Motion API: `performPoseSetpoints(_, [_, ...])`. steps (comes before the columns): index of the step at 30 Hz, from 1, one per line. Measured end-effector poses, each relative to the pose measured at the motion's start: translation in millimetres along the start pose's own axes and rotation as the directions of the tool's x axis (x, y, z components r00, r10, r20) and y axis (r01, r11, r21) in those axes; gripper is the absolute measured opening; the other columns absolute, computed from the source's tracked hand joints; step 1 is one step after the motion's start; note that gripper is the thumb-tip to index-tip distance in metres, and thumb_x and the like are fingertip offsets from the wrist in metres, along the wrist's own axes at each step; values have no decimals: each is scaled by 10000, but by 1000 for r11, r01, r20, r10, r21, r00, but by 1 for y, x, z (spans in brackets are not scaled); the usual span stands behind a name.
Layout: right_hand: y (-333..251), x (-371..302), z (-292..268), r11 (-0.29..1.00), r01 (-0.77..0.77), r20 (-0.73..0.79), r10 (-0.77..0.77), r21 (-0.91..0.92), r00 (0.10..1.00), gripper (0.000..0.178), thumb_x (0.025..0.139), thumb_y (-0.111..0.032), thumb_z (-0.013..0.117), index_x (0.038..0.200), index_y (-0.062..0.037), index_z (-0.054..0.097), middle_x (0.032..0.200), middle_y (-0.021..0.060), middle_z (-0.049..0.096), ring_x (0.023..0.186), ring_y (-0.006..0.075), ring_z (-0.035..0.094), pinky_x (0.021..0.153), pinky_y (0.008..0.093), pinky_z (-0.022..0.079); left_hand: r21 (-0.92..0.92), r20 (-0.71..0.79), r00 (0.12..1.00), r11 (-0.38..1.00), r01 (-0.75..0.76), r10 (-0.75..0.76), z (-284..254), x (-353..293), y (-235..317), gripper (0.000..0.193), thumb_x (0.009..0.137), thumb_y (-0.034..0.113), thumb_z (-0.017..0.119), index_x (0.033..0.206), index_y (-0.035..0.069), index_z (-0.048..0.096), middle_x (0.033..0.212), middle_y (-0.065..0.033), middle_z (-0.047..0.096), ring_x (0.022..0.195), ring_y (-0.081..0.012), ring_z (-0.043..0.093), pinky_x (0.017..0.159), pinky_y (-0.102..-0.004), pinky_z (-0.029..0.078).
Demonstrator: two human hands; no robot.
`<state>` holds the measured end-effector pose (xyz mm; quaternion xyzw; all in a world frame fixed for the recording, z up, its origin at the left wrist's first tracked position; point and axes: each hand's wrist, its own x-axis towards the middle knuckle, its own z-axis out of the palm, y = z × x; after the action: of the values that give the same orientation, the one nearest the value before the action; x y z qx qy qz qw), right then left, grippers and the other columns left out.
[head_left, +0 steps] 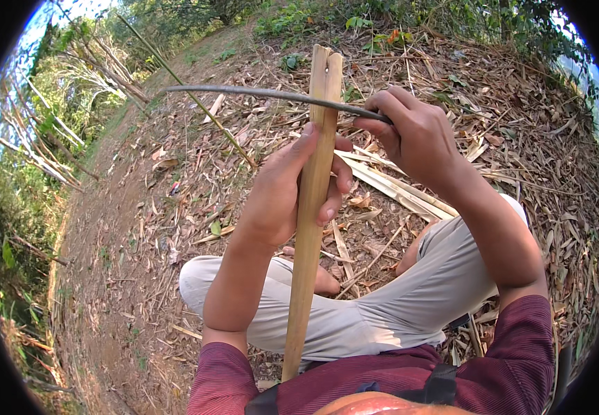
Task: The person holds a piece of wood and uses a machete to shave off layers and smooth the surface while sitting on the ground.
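My left hand (277, 192) is closed round a long, flat bamboo slat (307, 228), held nearly upright with its lower end by my lap. The slat's top end has a short split and a small dark hole. My right hand (420, 135) pinches one end of a long, thin, dark curved strip (244, 90), perhaps a blade seen edge-on. That strip crosses in front of the slat just above my left thumb and reaches far out to the left. Whether it touches the slat I cannot tell.
I sit cross-legged in light trousers (410, 277) on ground strewn with dry leaves. Several pale split bamboo strips (406, 190) lie beyond my right shin. A thin green stem (182, 83) slants up at the left. Bushes and bare stalks (43, 131) border the slope.
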<state>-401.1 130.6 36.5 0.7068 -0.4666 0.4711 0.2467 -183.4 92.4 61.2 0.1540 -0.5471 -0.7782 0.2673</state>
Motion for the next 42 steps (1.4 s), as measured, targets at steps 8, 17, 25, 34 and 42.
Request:
performPoseSetpoints(8, [-21,5,-2,565,-666,467,476,486,745,406,903,-407,725,969,-6,722,580,-68,500,558,30,446,501,254,362,19,-105,993,998,-51,53,-14,-7,-29,290,1078,301,343,1213,47,374,1051,-274,640,665,-283,691,487,-297,562])
performPoseSetpoints(17, [-24,7,8,197,-804,580,599,561,551,463,906,-474,689,864,-19,616,593,-43,450,451,41,414,420,211,333,-33,-79,996,998,-50,47,-4,-9,-36,405,1074,356,345,1270,14,437,1035,-252,646,516,-181,603,419,-242,468])
performPoseSetpoints(25, [-21,3,-1,40,-775,629,558,631,541,340,864,-342,769,934,-24,673,606,-38,500,449,46,434,410,235,364,-42,-97,994,997,-61,57,3,-7,-40,383,1085,355,303,1185,24,467,921,-207,646,400,-144,498,360,-218,388])
performPoseSetpoints(34, [-6,-14,4,583,-651,418,499,486,759,514,930,-472,649,693,-16,676,474,-37,440,443,73,420,426,285,313,37,-209,973,993,111,-101,0,3,-46,453,1057,468,333,1038,43,489,648,-119,565,358,-166,467,341,-261,392])
performPoseSetpoints(42, [-13,-40,6,971,-236,309,211,42,927,790,797,-791,545,563,-37,585,520,97,526,484,272,584,476,391,446,-91,-213,960,982,166,-182,7,2,-56,470,1023,557,384,898,124,516,565,3,403,330,-79,307,315,-227,232])
